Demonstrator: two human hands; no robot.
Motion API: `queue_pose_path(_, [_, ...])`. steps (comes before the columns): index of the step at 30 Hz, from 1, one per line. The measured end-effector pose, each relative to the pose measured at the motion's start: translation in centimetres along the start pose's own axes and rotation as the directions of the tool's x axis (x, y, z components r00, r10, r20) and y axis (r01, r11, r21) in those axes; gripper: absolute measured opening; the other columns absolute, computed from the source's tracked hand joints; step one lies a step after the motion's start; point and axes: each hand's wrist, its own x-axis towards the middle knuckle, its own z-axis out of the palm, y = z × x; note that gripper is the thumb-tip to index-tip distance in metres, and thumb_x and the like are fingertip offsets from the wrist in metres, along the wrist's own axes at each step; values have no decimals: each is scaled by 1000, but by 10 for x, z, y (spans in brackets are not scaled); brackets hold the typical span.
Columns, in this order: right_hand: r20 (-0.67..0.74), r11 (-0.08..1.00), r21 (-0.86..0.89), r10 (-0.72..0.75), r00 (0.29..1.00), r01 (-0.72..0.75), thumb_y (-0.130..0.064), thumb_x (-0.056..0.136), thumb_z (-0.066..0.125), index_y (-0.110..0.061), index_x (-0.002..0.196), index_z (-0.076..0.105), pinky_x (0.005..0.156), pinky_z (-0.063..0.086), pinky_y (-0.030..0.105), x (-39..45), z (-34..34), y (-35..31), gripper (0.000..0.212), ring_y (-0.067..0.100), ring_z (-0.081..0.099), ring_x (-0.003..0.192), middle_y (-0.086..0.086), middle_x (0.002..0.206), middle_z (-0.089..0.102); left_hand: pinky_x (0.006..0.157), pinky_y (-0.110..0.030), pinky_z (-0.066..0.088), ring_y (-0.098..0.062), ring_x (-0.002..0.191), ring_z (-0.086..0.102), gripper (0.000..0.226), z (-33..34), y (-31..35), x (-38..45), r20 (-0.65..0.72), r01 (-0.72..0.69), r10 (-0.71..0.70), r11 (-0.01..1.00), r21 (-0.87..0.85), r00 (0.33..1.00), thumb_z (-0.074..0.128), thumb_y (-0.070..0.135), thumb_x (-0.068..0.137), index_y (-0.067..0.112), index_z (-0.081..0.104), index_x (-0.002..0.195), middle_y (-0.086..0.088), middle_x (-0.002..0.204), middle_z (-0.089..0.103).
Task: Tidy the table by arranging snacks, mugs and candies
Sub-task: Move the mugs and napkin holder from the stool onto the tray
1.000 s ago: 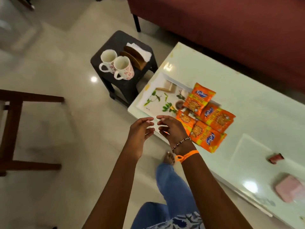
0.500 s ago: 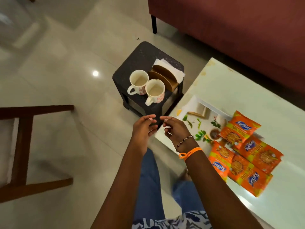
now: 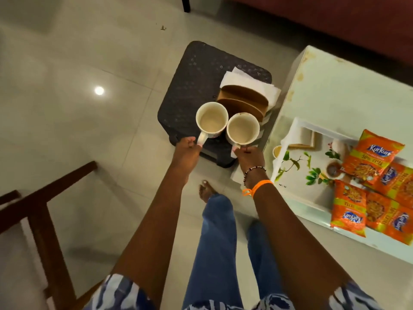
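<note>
Two white mugs stand side by side on a small black stool (image 3: 192,86). My left hand (image 3: 187,148) is closed on the handle of the left mug (image 3: 211,118). My right hand (image 3: 249,156) grips the handle of the right mug (image 3: 243,129). Both mugs look empty inside. Several orange snack packets (image 3: 373,186) lie on the white table (image 3: 348,90) at the right, partly over a white floral tray (image 3: 297,166).
A brown napkin holder (image 3: 243,101) with white napkins stands on the stool behind the mugs. A wooden chair frame (image 3: 44,211) is at the lower left. A dark red sofa (image 3: 335,21) runs along the top right. My legs and a bare foot are below.
I have moved closer to the stool. Both hands, empty and in mid-air before, have reached forward and closed on the two mug handles.
</note>
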Motion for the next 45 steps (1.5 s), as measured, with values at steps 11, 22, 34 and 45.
queue_pose_path(11, [6, 999, 46, -13, 1000, 13, -22, 82, 66, 3, 83, 70, 65, 39, 23, 9, 4, 9, 25, 22, 52, 74, 8, 67, 57, 79, -31, 41, -21, 90, 53, 26, 7, -5, 21, 28, -163, 161, 967, 197, 987, 50, 17, 92, 1, 62, 109, -19, 108, 65])
queue_pose_path(22, [-72, 991, 129, -19, 997, 28, -17, 78, 69, -7, 71, 67, 84, 53, 57, -30, -65, 71, 12, 29, 62, 69, 12, 68, 62, 83, -37, 48, -31, 95, 60, 24, 43, -33, -52, 66, -263, 255, 930, 255, 965, 51, 16, 91, -1, 64, 102, -20, 101, 67])
queue_pose_path(34, [-272, 963, 268, 108, 956, -33, -14, 80, 66, 18, 82, 61, 84, 50, 62, -37, -174, 170, 32, 33, 63, 72, 20, 72, 62, 81, -35, 46, -33, 96, 60, 22, 162, -39, -121, 239, -341, 285, 907, 245, 928, 55, 15, 90, 1, 66, 102, -20, 102, 68])
queue_pose_path(45, [-235, 944, 325, 145, 961, -63, -14, 80, 67, 16, 80, 63, 86, 51, 59, -13, -194, 201, 30, 27, 58, 71, 15, 72, 59, 86, -40, 47, -38, 98, 60, 19, 223, -54, -120, 269, -342, 263, 888, 308, 926, 55, 9, 89, 0, 67, 100, -21, 104, 68])
